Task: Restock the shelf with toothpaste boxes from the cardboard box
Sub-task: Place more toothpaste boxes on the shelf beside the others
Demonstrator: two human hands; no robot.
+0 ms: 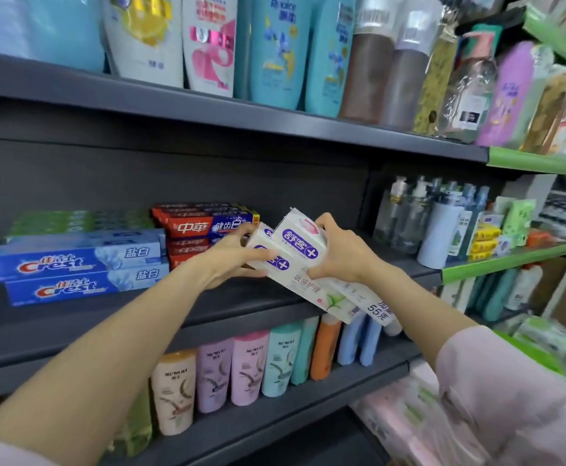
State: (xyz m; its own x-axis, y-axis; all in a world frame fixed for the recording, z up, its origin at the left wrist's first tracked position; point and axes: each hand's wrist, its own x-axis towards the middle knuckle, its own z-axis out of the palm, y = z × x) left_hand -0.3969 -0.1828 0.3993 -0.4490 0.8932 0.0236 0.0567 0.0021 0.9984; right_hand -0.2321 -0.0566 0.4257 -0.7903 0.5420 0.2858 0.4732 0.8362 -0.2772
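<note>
A: Where are the white-and-purple cardboard toothpaste boxes [312, 267]?

B: Centre frame, over the dark grey metal shelf [107, 311], both hands clasping them: left hand [233, 258] at the far ends, right hand [340, 252] across the top.

A: Long axis?

B: Slanting toward lower right, still askew beside the red toothpaste boxes [201, 227]

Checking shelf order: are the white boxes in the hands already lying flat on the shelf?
No: both hands hold the white boxes tilted above the shelf.

My left hand [231, 260] covering the red toothpaste boxes' [201, 227] right ends, my right fingers [318, 227] hidden behind the white toothpaste boxes [312, 274], top bottles [275, 52] cut off
</note>
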